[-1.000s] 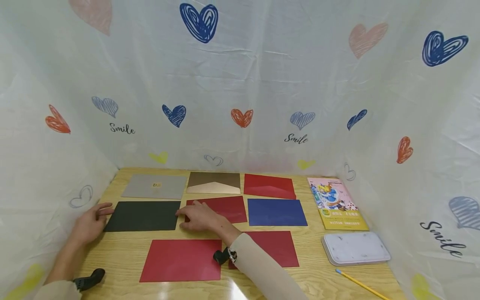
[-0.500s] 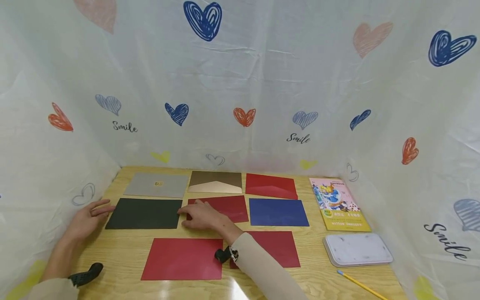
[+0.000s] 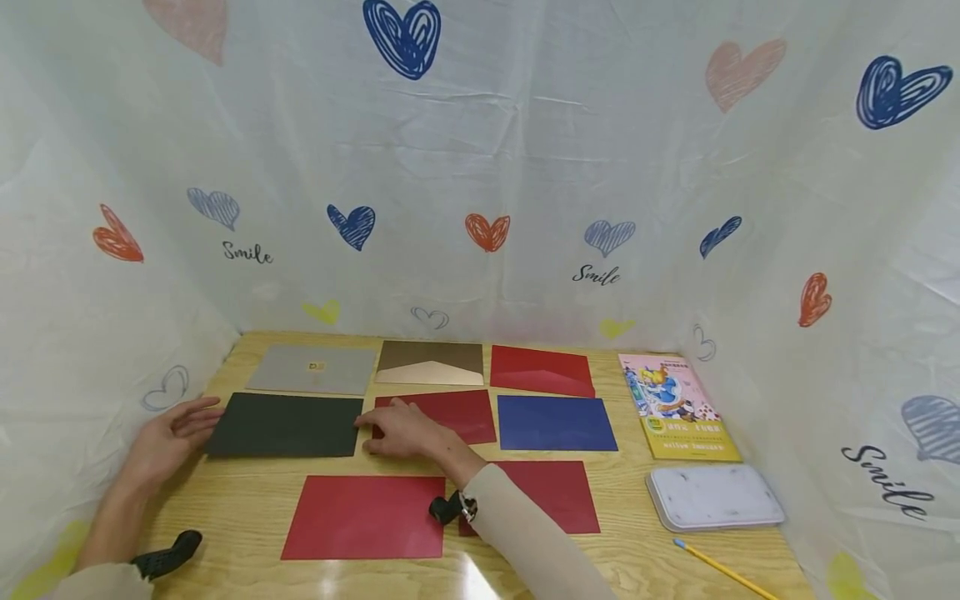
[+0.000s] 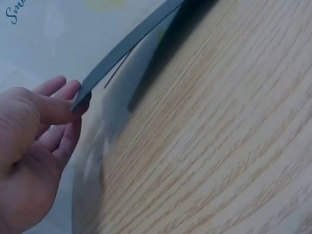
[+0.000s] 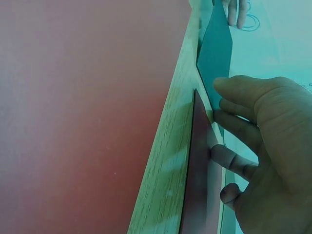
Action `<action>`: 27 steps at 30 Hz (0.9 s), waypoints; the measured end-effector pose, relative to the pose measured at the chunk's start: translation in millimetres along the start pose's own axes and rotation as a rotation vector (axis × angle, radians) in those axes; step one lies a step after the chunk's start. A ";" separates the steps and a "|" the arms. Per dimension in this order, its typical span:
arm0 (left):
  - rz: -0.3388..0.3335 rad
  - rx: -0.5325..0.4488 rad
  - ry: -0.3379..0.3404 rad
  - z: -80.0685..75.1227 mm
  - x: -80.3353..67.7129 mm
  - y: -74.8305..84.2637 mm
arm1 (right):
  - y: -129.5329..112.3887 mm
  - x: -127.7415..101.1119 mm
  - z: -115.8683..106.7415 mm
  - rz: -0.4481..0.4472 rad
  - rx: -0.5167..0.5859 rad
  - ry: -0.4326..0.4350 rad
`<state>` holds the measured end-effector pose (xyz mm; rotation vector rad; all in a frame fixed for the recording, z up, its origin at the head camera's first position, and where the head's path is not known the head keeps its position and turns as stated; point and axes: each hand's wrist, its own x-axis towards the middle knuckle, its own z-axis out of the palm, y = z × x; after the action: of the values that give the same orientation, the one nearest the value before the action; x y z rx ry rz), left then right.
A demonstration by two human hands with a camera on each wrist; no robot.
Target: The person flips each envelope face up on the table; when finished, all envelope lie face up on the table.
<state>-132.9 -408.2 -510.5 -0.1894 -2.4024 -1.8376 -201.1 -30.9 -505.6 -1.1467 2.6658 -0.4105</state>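
Note:
A black envelope (image 3: 285, 425) lies in the left part of the head view, its left end raised off the table. My left hand (image 3: 161, 442) pinches that left edge; in the left wrist view the thumb is on one face and the fingers (image 4: 68, 139) are on the other, with a gap beneath the envelope. My right hand (image 3: 405, 429) holds the right edge by thumb and fingertips, and partly covers a dark red envelope (image 3: 457, 412). In the right wrist view, the black envelope (image 5: 217, 48) runs from the right fingertips toward the left hand.
A grey envelope (image 3: 285, 371), a brown one (image 3: 420, 356) and a red one (image 3: 536, 367) form the back row. A blue envelope (image 3: 557, 422) is at right; two red ones (image 3: 367, 517) lie in front. A book (image 3: 678, 408), metal case (image 3: 716, 497) and pencil (image 3: 723, 568) stand right.
The black envelope's left end has risen slightly and shifted left with my left hand. My right hand has hardly moved.

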 end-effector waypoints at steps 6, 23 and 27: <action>0.053 -0.128 -0.003 -1.5 1.3 0.0 | 1.8 0.6 -0.3 -0.027 0.016 0.015; 0.049 0.516 0.161 4.2 -1.0 11.5 | 0.0 10.5 -5.6 -0.046 0.184 0.238; 0.083 0.464 0.200 9.7 1.9 7.9 | -2.7 8.4 -4.7 -0.024 0.264 0.287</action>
<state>-133.6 -396.7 -505.2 -0.0573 -2.5454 -1.1584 -206.3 -38.1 -501.0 -1.1115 2.7221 -0.9654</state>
